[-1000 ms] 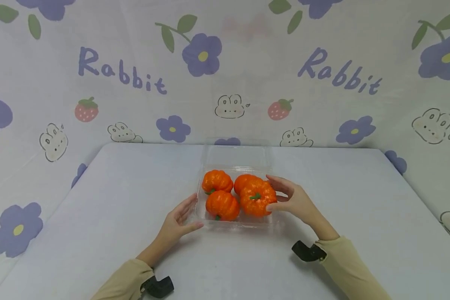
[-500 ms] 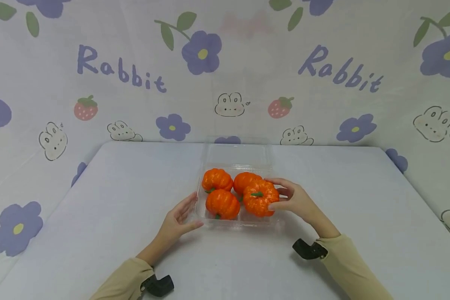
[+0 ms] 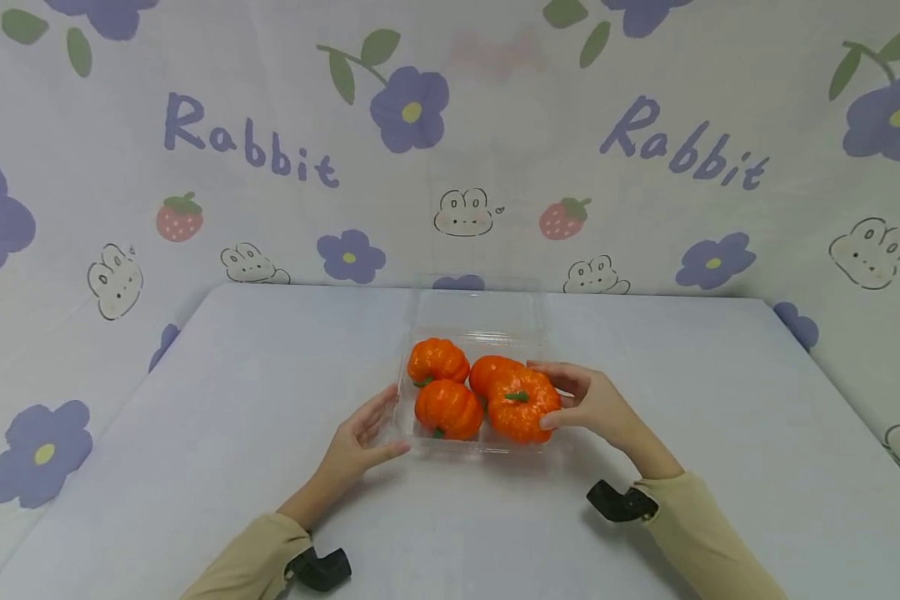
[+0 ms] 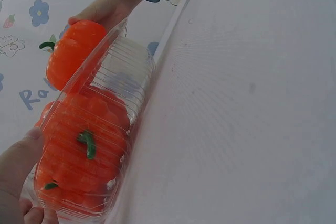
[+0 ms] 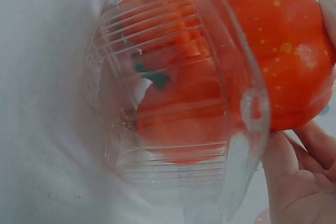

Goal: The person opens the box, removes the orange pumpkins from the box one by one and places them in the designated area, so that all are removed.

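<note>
My right hand [image 3: 598, 410] grips an orange toy pumpkin [image 3: 523, 408] with a green stem, thumb on its near side. This pumpkin is above the right front part of a clear plastic box [image 3: 461, 447], and the right wrist view shows it higher than the rim. Inside the box sit three more pumpkins: one at back left [image 3: 438, 360], one at front left [image 3: 448, 411] and one at back right [image 3: 491, 373], partly hidden by the held one. Beside the box's left wall, my left hand [image 3: 356, 443] has its fingers extended and its thumb at the front corner, touching the rim.
The box's clear hinged lid [image 3: 480, 311] lies back toward the far edge of the white table [image 3: 270, 375]. Behind the table hangs a patterned cloth [image 3: 495, 158]. A small black camera is worn on each wrist.
My right hand has moved the held pumpkin slightly right and toward me, to the front right part of the box. The left hand stays by the box's left side.
</note>
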Tool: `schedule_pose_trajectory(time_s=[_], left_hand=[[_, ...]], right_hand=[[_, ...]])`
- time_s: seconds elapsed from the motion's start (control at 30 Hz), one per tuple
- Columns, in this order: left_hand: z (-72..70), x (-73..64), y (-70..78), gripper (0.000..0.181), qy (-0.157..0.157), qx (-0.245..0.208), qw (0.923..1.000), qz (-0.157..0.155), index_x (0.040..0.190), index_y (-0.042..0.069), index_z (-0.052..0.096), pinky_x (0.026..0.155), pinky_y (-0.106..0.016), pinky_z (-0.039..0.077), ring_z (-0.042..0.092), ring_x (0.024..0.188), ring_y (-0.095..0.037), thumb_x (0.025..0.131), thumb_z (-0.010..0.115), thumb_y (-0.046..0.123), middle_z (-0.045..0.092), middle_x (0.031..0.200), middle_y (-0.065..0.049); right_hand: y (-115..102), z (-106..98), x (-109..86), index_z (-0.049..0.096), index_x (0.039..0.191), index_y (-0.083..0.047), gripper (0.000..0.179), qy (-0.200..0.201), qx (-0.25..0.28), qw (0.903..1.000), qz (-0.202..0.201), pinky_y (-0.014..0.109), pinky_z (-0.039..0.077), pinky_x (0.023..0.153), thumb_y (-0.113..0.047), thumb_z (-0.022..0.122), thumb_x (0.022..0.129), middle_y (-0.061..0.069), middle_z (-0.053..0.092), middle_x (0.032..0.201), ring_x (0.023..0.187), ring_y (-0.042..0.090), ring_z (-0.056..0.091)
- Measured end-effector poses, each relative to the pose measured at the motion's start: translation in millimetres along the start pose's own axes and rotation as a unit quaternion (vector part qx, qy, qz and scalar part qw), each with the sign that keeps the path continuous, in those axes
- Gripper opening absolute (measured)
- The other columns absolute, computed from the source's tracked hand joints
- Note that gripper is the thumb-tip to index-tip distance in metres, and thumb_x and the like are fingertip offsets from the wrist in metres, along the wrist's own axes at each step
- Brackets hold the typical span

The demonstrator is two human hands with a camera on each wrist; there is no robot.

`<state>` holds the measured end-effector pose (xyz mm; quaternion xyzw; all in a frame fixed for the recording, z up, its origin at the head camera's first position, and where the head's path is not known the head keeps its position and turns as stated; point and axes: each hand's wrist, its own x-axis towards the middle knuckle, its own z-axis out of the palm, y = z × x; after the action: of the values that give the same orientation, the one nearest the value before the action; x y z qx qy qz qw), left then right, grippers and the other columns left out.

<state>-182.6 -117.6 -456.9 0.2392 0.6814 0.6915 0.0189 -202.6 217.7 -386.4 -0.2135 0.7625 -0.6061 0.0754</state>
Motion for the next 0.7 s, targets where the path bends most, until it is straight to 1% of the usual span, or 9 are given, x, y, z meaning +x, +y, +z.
schedule_pose_trajectory(time_s=[0.07,0.13,0.3,0.43,0.57,0.7], left_hand=[[0.5,-0.5,0.5,0.075,0.0,0.002,1.0,-0.003,0.135,-0.008,0.028,0.1,-0.026,0.025,0.025,0.127,-0.03,0.073,0.07,-0.006,0.027,0.14,-0.021],[0.9,-1.2,0.8,0.075,0.001,0.003,1.0,-0.006,0.135,-0.008,0.028,0.101,-0.028,0.024,0.026,0.127,-0.03,0.073,0.07,-0.005,0.027,0.14,-0.021],[1.4,-1.9,1.0,0.075,0.003,0.004,0.9999,-0.009,0.135,-0.008,0.029,0.101,-0.031,0.023,0.026,0.128,-0.029,0.073,0.07,-0.006,0.027,0.14,-0.021],[1.6,-1.2,0.9,0.075,0.003,0.003,1.0,-0.009,0.135,-0.008,0.029,0.101,-0.03,0.024,0.026,0.128,-0.029,0.073,0.069,-0.008,0.027,0.14,-0.02],[1.6,-0.1,1.7,0.074,0.002,0.0,1.0,-0.005,0.135,-0.008,0.029,0.101,-0.027,0.024,0.025,0.128,-0.03,0.072,0.069,-0.009,0.027,0.14,-0.021],[1.9,0.4,2.4,0.075,0.001,-0.002,1.0,-0.001,0.135,-0.009,0.028,0.1,-0.025,0.025,0.024,0.127,-0.032,0.072,0.069,-0.01,0.027,0.14,-0.022]], right_hand=[[0.6,-1.1,-0.5,0.048,0.12,0.01,0.06,-0.011,0.002,0.9999,-0.003,0.03,0.045,0.085,-0.001,0.076,0.069,0.023,0.047,0.124,0.112,0.031,0.047],[0.7,-2.2,-1.1,0.048,0.119,0.01,0.056,-0.014,0.006,0.9999,0.0,0.029,0.047,0.083,-0.001,0.074,0.07,0.023,0.048,0.121,0.107,0.026,0.051],[-0.2,-3.6,-2.3,0.046,0.114,0.012,0.049,-0.008,0.028,0.9995,0.012,0.029,0.049,0.078,0.001,0.07,0.074,0.019,0.053,0.112,0.095,0.016,0.057],[-0.9,-4.5,-2.6,0.045,0.112,0.015,0.048,0.01,0.033,0.9993,0.011,0.029,0.05,0.076,0.001,0.07,0.074,0.017,0.055,0.108,0.091,0.014,0.058],[-2.1,-6.5,-2.5,0.046,0.116,0.015,0.05,0.034,0.026,0.999,0.011,0.028,0.05,0.075,0.0,0.069,0.074,0.021,0.055,0.11,0.091,0.014,0.059],[-3.8,-9.6,-3.0,0.045,0.122,0.012,0.054,0.058,0.018,0.9981,0.015,0.028,0.05,0.076,-0.001,0.069,0.075,0.026,0.051,0.117,0.092,0.013,0.059]])
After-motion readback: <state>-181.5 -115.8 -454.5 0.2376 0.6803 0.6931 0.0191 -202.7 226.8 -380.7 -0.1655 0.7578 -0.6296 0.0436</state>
